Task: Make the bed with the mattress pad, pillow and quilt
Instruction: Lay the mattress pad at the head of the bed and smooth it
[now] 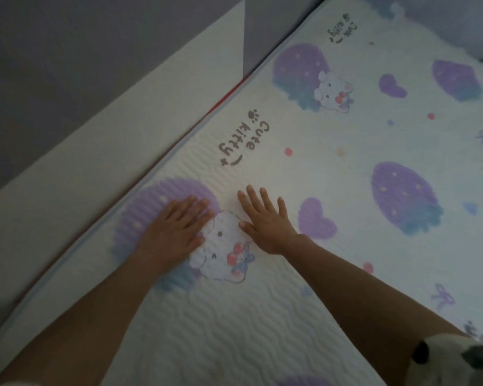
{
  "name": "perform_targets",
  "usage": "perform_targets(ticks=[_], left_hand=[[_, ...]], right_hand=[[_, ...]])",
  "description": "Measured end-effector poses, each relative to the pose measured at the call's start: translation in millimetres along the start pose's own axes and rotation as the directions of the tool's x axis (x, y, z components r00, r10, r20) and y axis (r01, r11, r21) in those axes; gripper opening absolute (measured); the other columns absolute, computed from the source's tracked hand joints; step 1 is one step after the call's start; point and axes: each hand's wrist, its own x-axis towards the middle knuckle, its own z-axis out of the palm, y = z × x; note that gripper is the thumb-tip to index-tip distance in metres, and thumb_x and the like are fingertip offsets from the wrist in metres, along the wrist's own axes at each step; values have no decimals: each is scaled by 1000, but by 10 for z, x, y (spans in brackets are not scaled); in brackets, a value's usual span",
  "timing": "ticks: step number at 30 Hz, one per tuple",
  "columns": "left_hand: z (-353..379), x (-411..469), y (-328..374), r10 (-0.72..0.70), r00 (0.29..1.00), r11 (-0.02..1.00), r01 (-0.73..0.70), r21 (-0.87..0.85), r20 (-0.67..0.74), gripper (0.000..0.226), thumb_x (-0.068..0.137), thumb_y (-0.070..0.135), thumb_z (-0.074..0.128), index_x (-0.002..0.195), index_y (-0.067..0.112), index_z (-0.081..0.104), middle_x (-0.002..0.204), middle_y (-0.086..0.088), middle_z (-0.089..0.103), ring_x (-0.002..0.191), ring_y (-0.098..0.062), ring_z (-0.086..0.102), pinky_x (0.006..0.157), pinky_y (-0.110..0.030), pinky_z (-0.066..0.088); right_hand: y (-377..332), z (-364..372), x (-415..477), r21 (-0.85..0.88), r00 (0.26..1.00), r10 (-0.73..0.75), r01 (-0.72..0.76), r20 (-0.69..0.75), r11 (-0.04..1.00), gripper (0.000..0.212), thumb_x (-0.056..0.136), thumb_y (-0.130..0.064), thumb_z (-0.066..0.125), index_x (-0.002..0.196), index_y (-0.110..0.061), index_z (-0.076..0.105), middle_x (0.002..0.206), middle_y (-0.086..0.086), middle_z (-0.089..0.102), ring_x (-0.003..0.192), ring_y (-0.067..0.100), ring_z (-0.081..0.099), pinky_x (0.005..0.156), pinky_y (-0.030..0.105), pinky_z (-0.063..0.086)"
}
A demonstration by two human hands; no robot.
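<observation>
Smoothing stage: mattress pad spread flat, both palms pressed near its left edge.

The left hand [176, 227] and right hand [265, 221] lie open, fingers extended, gripping nothing, flat on the printed mattress pad [332, 168]. The pad's left edge runs just beside the pale bed rail [101, 129]. Risk: uneven outward pressure may drag the pad off square or ride it up against the rail, leaving a ridge. A pale soft mass at the far right corner is possibly the quilt; the dim view prevents confirmation.
</observation>
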Motion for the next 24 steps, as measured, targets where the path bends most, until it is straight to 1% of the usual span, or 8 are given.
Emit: perform_targets(ticks=[4,8,10,14,16,19,21,24], left_hand=[[147,-466,-196,-70,996,995,65,77,64,57,99,49,22,143,19,42,151,-7,36,138,-29,37,110,-44,28],[63,-403,-12,-214,972,975,207,76,102,55,94,42,30,139,15,48,145,-11,45,131,-36,46,105,-50,34],[-75,-350,240,-254,962,967,252,26,102,61,86,36,30,139,10,47,144,-15,46,129,-39,46,106,-53,30],[-208,-487,850,-128,989,992,129,-7,70,63,85,40,31,144,18,40,152,-7,36,136,-31,38,111,-46,15],[-130,-662,1118,-68,990,998,70,-10,121,65,85,45,33,145,22,37,154,-4,32,139,-28,35,114,-46,10],[49,-878,1350,-106,965,994,112,-9,242,69,83,55,31,144,25,38,153,-3,34,139,-26,34,113,-42,1],[145,-975,1434,-136,933,989,146,-7,334,74,80,60,31,146,27,33,154,-3,32,140,-27,33,110,-44,6],[242,-990,1484,-143,923,988,152,1,356,75,75,58,39,143,25,34,150,-6,38,134,-32,42,107,-46,16]], right_hand=[[-174,569,-178,-37,993,-55,59,109,998,68,98,-56,23,148,-35,-18,155,-4,-29,144,25,-23,114,59,-8],[-188,645,-260,-28,993,-53,56,107,998,66,98,-56,22,150,-35,-13,157,-3,-24,146,26,-19,114,59,-6],[-165,588,-398,-41,994,-60,64,95,997,64,99,-53,22,150,-34,-12,158,-3,-21,146,26,-17,115,57,-5],[-52,618,-933,-52,995,-94,97,45,994,64,100,-49,25,150,-32,-12,159,-3,-19,147,24,-15,115,53,-6],[28,719,-1177,-58,994,-87,90,59,994,65,100,-47,26,151,-31,-12,159,-5,-18,147,23,-16,115,52,-7],[183,876,-1431,-62,996,-45,50,76,997,65,100,-46,27,151,-32,-12,158,-6,-20,146,22,-17,116,52,-7],[291,1019,-1573,-64,995,-33,39,92,997,66,100,-46,29,151,-32,-11,158,-6,-20,146,23,-17,116,54,-6],[439,1231,-1722,-45,993,-11,16,119,999,70,99,-47,34,150,-35,-12,158,-7,-22,146,22,-20,115,57,-5]])
